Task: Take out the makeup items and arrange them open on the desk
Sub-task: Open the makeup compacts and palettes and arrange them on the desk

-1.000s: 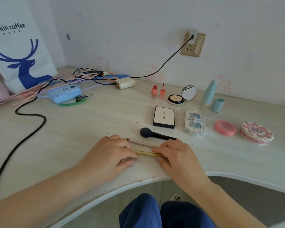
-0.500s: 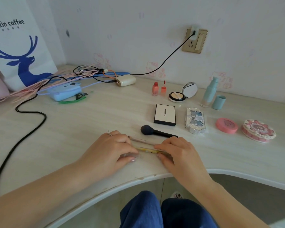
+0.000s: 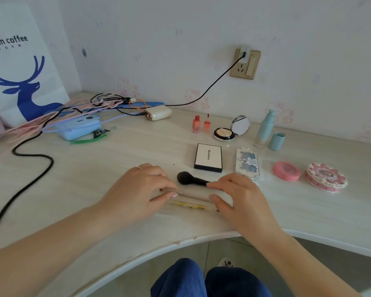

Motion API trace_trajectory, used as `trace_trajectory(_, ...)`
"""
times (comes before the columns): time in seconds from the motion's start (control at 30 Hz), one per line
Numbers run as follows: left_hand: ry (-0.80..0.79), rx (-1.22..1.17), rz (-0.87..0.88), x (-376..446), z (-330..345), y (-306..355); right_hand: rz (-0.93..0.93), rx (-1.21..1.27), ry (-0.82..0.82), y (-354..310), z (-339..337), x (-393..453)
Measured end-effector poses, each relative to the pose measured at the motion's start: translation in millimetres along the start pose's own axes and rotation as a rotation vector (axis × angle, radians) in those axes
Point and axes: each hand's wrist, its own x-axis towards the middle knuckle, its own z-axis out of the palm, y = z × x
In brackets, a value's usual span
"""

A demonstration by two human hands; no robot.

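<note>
A yellow pen-shaped makeup stick lies on the desk between my hands, with a thin pale brush just behind it. My left hand and my right hand sit at its two ends, fingers relaxed, gripping nothing that I can see. Behind them lies a black powder brush. Further back are a white palette, a blue ornate palette, a pink compact, a pink cake-shaped box, an open cushion compact, two lip tints and an uncapped teal bottle.
A white paper bag stands at the far left. Tangled cables, a blue device and a cream power bank cover the back left. The desk's curved front edge runs just below my wrists.
Both hands let go of the yellow stick and drew apart, moving slightly away from me; the stick now lies uncovered on the desk.
</note>
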Motion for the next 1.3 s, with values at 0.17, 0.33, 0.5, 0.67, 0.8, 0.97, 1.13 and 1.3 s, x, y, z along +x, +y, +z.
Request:
trace_trajectory(0.17, -0.015, -0.103, -0.154, 56, -2, -8, 0.141, -0.137, -0.080, 31, -21, 40)
trace_trajectory(0.33, -0.256, -0.152, -0.381, 116, 21, -14, 0.237, -0.431, -0.401, 58, -12, 83)
trace_trajectory(0.5, -0.381, 0.057, -0.419, 148, 56, -18, 0.286, -0.514, -0.603, 67, 13, 101)
trace_trajectory(0.67, -0.354, 0.019, -0.397, 152, 73, -21, 0.270, -0.499, -0.648, 65, 23, 101)
trace_trajectory(0.8, -0.283, -0.077, -0.412, 151, 74, -17, 0.304, -0.445, -0.629, 61, 25, 102)
trace_trajectory(0.97, -0.140, -0.480, -0.381, 149, 59, -7, 0.336, -0.260, -0.491, 58, 19, 110)
trace_trajectory(1.13, 0.075, -0.919, -0.459, 151, 48, 4, 0.483, 0.246, -0.240, 43, 8, 126)
trace_trajectory(1.3, 0.266, -1.169, -0.474, 149, 41, 13, 0.629, 0.558, -0.187, 35, 5, 134)
